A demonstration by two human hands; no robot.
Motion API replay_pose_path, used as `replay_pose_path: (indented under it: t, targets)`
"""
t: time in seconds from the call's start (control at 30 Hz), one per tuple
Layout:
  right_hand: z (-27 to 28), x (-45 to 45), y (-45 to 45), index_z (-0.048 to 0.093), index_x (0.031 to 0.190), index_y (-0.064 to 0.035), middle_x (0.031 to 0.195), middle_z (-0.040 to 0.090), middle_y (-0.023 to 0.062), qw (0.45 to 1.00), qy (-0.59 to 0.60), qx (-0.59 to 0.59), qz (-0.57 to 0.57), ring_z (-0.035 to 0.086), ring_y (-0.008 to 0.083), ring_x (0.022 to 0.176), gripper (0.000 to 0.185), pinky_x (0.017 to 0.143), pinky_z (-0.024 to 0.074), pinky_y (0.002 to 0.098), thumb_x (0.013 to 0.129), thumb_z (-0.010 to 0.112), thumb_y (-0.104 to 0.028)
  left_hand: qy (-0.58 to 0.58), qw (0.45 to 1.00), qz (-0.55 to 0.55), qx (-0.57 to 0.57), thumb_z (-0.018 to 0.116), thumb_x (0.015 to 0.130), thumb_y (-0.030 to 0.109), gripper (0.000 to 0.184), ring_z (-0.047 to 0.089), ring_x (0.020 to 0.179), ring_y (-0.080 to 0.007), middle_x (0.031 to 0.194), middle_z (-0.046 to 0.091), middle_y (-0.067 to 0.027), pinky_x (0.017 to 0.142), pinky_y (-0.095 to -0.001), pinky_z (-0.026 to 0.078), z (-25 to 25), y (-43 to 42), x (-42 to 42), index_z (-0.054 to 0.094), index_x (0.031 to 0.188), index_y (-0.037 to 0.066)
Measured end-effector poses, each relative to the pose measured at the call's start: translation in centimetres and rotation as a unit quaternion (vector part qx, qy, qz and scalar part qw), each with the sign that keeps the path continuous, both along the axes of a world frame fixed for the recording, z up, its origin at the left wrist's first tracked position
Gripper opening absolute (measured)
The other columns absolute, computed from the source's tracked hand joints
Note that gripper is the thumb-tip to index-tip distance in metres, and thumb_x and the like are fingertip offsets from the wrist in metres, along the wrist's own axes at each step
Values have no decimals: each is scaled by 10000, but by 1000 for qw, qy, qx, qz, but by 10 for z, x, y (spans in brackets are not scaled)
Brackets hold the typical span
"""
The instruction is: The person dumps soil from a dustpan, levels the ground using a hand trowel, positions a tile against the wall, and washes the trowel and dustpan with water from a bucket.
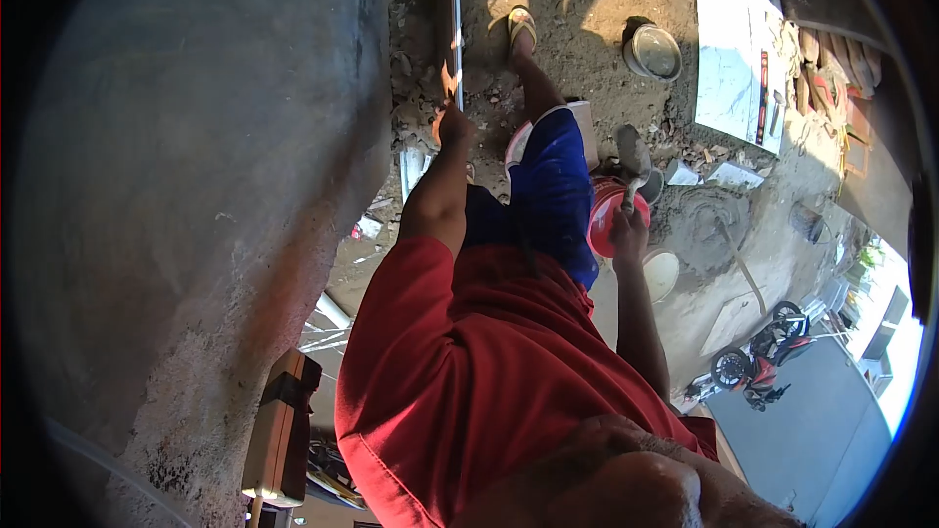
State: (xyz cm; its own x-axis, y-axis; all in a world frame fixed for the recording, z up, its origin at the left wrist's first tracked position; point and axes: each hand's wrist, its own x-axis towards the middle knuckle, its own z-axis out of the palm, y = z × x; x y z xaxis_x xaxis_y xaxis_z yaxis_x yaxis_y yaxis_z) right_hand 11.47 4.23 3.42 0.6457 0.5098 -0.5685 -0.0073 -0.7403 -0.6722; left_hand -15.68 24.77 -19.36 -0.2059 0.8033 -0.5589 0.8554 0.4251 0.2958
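Beside the grey wall, the left hand has its fingers round a long board, and the right hand grips a trowel near the red bucket, best steadied with its blade level.

Holding a long, narrow board by its near end in the left hand, showing it almost edge-on, brown along one side and pale along the other, near the grey wall. Gripping a trowel by the handle in the right hand, pointing its greyish blade forward, beside a red bucket.
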Motion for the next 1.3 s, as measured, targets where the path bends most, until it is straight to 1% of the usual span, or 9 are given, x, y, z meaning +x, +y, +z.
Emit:
replay_pose_path:
  t: [0.2,0.27,0.33,0.37,0.43,0.7,0.9,1.07,1.3]
  targets:
    - [-16,3,90,547,943,-39,658,503,-9,995,-11,28,100,450,53,505,177,449,364,234,860,618,-178,-7,992,101,-69,672,713,244,454,640,937,-346,961,654,-189,768,-438,516,19,27,2,530,1085,26]
    - [-38,16,129,555,1012,1,709,569,46,992,-10,-13,121,528,132,557,276,520,429,287,852,621,-214,-7,987,137,-89,683,683,263,514,641,938,-354,960,656,-206,769,-433,520,23,66,6,527,1097,0]
    - [-63,24,167,536,1117,33,769,614,124,956,-207,54,201,594,260,657,410,645,474,368,845,619,-263,-32,991,129,-14,677,679,268,518,649,909,-354,933,656,-216,755,-439,525,9,91,7,528,1088,-13]
    - [-69,27,190,536,1117,33,769,614,124,957,-201,50,201,594,260,657,410,645,474,368,845,619,-263,-12,992,118,48,673,680,277,530,657,879,-348,893,656,-227,744,-445,532,8,102,13,523,1094,-19]
    - [-70,32,244,508,1198,24,869,633,200,945,-249,47,205,613,378,821,501,775,460,426,841,615,-310,-2,995,104,-2,661,702,281,493,642,905,-368,927,650,-230,769,-457,517,-6,119,14,529,1088,5]
    - [-49,56,357,478,1240,-44,1042,617,244,933,-249,-66,253,586,420,970,512,802,454,478,850,602,-352,-6,996,-32,-86,624,717,309,293,642,886,-355,884,663,-194,768,-445,514,-26,126,15,642,801,29]
    - [-60,102,400,461,1248,-51,1057,614,231,920,-239,-81,299,581,428,963,470,798,454,494,879,562,-325,-12,976,-53,-210,699,635,284,370,663,792,-368,817,665,-232,723,-424,539,-37,165,-56,682,844,-20]
    - [-56,118,444,457,1237,-41,1061,608,236,921,-214,-93,312,575,437,962,443,797,449,506,890,545,-302,-42,943,42,-326,741,643,227,428,676,756,-348,871,664,-239,597,-465,539,77,291,-58,650,923,-83]
    - [-72,141,469,461,1226,-38,1047,606,243,923,-197,-101,315,570,440,954,433,793,441,516,891,535,-302,24,935,21,-354,724,670,183,492,672,788,-355,943,634,-273,573,-453,527,167,412,-26,597,1044,-112]
